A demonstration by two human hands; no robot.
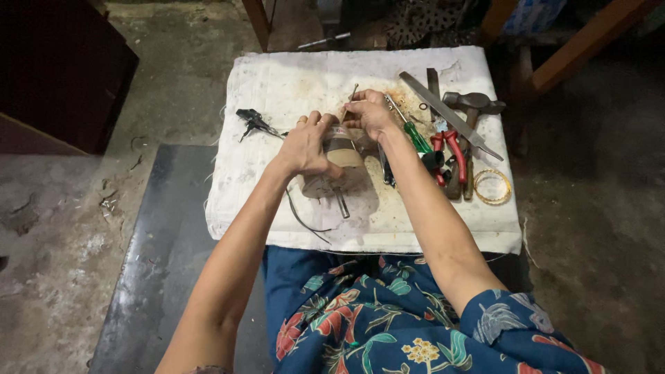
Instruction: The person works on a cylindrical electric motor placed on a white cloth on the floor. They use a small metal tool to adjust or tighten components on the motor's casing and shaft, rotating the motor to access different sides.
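Floral blue cloth (388, 312) covers the lap nearest the camera, at the near edge of the white padded bench (277, 201). On the bench's left part lies a black wire clump (253, 123). The left hand (308, 147) closes around a cylindrical motor body (341, 163) at bench centre, its shaft pointing toward the camera. The right hand (370, 112) pinches a thin pin (352, 95) above the motor. Further right lie a green screwdriver (415, 135), red pliers (450, 156), a file (447, 114), a hammer (473, 111) and a gold bangle (492, 186).

Stained white cloth (291, 83), rough; dull metal file (450, 116); glossy red plastic plier handles (454, 149)
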